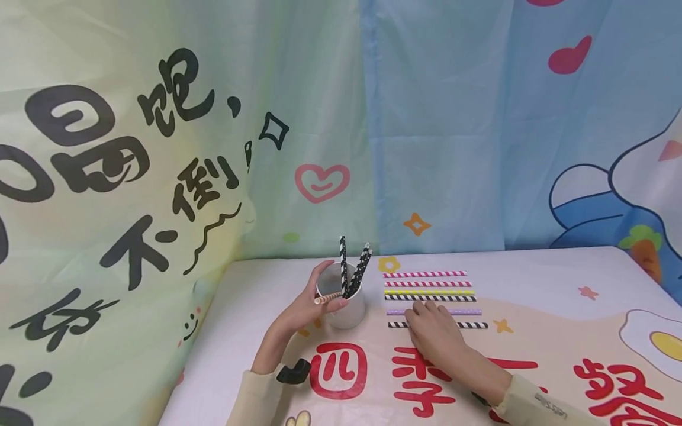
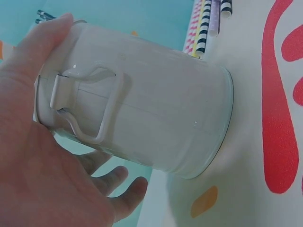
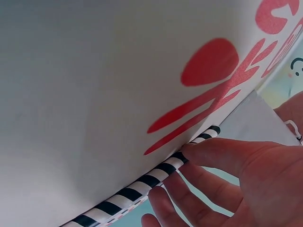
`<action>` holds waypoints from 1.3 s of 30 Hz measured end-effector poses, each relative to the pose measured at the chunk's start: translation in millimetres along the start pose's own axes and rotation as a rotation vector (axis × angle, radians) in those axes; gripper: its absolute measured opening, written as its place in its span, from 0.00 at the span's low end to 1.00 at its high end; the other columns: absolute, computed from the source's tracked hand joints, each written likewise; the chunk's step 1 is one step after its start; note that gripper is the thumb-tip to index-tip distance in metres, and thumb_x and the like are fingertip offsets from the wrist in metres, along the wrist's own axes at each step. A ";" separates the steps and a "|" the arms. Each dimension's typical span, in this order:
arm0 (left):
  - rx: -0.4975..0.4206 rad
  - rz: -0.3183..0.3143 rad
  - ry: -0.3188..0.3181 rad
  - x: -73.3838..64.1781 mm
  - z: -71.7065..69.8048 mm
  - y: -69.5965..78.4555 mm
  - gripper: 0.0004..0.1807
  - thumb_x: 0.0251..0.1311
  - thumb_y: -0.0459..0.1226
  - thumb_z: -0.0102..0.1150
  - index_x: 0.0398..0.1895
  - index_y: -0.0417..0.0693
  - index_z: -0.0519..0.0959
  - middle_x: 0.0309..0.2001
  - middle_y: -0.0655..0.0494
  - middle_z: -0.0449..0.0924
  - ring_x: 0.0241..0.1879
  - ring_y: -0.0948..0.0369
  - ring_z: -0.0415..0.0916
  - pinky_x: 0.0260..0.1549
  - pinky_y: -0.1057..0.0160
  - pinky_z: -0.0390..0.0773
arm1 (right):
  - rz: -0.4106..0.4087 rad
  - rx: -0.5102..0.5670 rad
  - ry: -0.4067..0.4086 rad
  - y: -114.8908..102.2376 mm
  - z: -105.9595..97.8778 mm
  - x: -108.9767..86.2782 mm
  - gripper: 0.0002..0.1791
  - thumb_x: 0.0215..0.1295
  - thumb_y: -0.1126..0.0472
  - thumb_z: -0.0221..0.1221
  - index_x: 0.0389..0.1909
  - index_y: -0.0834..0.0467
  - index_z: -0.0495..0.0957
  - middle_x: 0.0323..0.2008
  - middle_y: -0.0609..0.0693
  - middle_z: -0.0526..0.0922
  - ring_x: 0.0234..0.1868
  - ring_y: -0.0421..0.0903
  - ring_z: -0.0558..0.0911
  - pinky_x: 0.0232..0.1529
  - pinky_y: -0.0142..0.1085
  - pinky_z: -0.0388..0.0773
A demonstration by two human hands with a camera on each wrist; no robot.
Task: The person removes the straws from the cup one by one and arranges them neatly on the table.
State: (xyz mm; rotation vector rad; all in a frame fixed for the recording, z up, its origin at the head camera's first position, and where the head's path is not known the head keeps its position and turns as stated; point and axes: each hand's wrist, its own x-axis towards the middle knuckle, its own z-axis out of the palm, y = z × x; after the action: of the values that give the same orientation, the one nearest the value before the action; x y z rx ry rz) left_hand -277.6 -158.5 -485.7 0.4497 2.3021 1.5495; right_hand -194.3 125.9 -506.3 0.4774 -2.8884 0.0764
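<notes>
My left hand (image 1: pixel 311 305) grips a white cup (image 1: pixel 348 313) round its rim, thumb in front; the cup stands slightly tilted on the table. A folding loop handle (image 2: pixel 111 109) shows on its side in the left wrist view. Black-and-white patterned straws (image 1: pixel 359 273) stick up from the cup, and a brown-striped straw (image 1: pixel 327 298) leans over its rim near my thumb. My right hand (image 1: pixel 436 331) pinches the nearest black-and-white striped straw (image 3: pixel 147 182) between thumb and fingers, partly covering it. Just beyond lies a purple dotted straw (image 1: pixel 469 312).
Farther back in the row lie a black-striped straw (image 1: pixel 430 299), a yellow straw (image 1: pixel 428 292) and two pink-striped straws (image 1: pixel 426 279), right of the cup. A printed cloth covers the table (image 1: pixel 554 272). A patterned curtain (image 1: pixel 442 118) hangs behind it.
</notes>
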 end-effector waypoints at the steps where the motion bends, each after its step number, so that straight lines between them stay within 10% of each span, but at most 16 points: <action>1: 0.003 0.001 -0.002 0.3 -0.4 0.4 0.50 0.56 0.53 0.70 0.76 0.75 0.48 0.76 0.48 0.49 0.73 0.41 0.55 0.65 0.32 0.65 | 0.002 0.001 0.005 -0.2 -0.1 0.6 0.19 0.54 0.56 0.74 0.45 0.57 0.83 0.41 0.54 0.82 0.44 0.52 0.79 0.46 0.47 0.80; 39: 0.006 0.021 -0.010 -0.3 -1.7 0.9 0.52 0.56 0.54 0.71 0.77 0.73 0.47 0.75 0.46 0.49 0.71 0.41 0.57 0.65 0.33 0.66 | 0.069 0.172 0.044 -9.5 -13.9 -3.5 0.27 0.52 0.56 0.74 0.54 0.54 0.80 0.54 0.56 0.80 0.56 0.56 0.77 0.55 0.54 0.78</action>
State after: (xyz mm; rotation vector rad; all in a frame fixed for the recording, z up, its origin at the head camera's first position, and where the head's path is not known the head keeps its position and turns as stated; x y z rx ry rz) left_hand -278.0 -159.7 -484.2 0.4841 2.3025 1.5466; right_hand -185.3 119.2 -493.3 0.3990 -2.8677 0.3444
